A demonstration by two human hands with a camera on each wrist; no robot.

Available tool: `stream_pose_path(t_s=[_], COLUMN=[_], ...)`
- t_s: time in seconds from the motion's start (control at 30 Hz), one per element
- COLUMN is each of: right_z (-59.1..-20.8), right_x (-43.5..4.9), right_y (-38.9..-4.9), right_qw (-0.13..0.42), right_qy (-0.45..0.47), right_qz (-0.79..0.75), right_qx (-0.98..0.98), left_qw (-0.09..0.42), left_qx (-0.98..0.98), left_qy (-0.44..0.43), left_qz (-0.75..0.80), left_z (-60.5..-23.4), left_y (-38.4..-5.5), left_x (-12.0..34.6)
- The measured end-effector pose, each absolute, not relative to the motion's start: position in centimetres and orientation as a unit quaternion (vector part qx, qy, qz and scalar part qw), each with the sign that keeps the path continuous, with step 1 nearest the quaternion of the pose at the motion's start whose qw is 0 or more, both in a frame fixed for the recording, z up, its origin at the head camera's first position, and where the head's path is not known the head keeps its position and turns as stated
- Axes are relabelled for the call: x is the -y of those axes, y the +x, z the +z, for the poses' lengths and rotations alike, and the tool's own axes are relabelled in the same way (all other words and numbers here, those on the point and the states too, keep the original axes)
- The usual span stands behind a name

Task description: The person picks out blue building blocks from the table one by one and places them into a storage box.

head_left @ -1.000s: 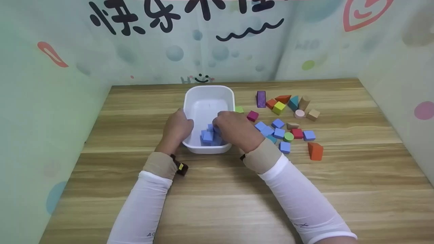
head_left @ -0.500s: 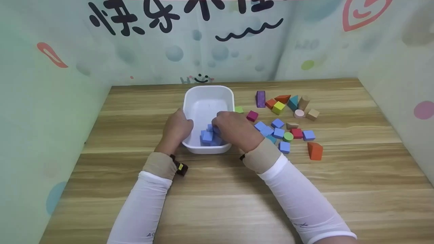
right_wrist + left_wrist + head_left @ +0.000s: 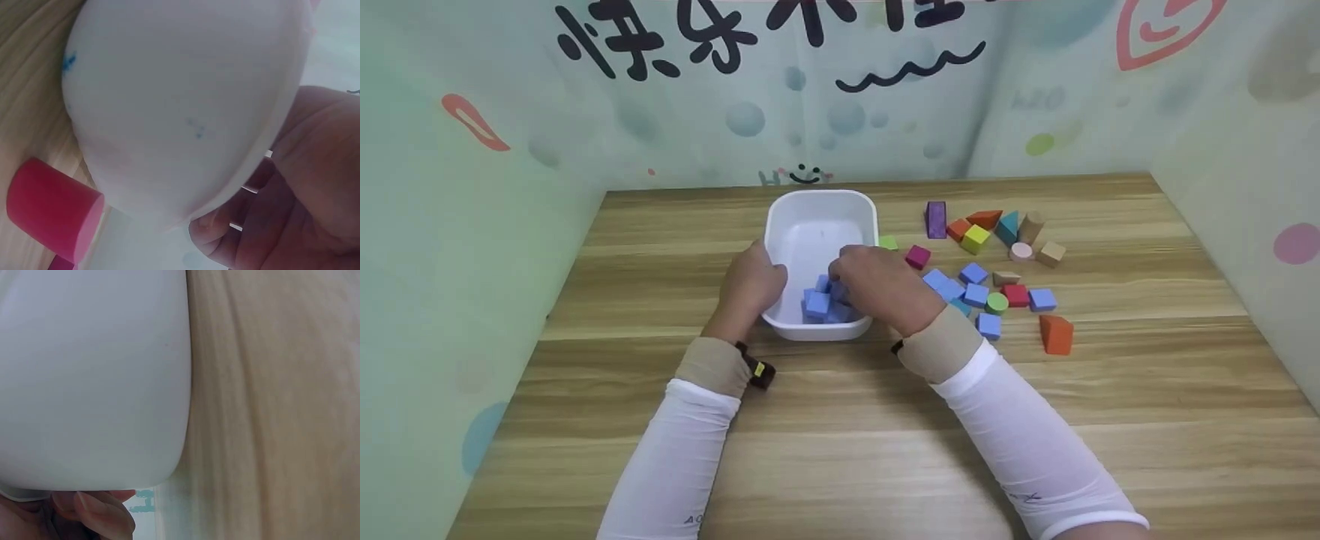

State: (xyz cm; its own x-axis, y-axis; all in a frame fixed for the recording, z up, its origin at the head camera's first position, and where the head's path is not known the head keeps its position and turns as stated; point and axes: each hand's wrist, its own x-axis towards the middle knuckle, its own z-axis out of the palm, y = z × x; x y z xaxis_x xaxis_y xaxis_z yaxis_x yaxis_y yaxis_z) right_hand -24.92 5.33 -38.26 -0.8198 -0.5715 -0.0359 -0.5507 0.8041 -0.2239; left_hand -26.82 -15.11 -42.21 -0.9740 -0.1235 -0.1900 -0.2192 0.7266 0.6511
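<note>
A white plastic tub [image 3: 821,225] stands on the wooden table. Several blue blocks [image 3: 817,304] lie heaped at its near end. My left hand [image 3: 752,283] grips the left rim, thumb over the edge; its fingertips and the tub's outer wall [image 3: 95,382] appear in the left wrist view. Over the right rim reaches my right hand [image 3: 885,286], fingers curled and pointing down at the blue heap. It pinches a blue block there, though its fingertips are largely hidden. In the right wrist view, the curled right-hand fingers [image 3: 225,228] show beside the tub's rim.
Right of the tub lie loose blocks: several blue ones [image 3: 976,295], a red one [image 3: 1015,295], an orange one [image 3: 1057,334], a green cylinder [image 3: 997,303], a yellow cube [image 3: 975,238] and a purple block [image 3: 936,220]. A printed backdrop [image 3: 697,135] borders the table's far edge.
Both hands and the tub stay in place. Inside the tub, the blue blocks by my right fingertips have shifted very slightly. The loose blocks on the table have not moved.
</note>
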Motion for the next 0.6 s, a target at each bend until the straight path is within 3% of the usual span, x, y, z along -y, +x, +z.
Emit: stream_pose_path(t_s=[0.6], right_z=[-35.7], right_x=[-6.0], right_y=[-24.4], right_qw=[0.056], right_qy=[-0.292], right_qz=[-0.109], right_qx=[-0.949], left_qw=[0.070], left_qx=[-0.925], left_qy=[-0.091], left_qz=[0.361], left_z=[-42.3], left_y=[-26.7], left_x=[15.4])
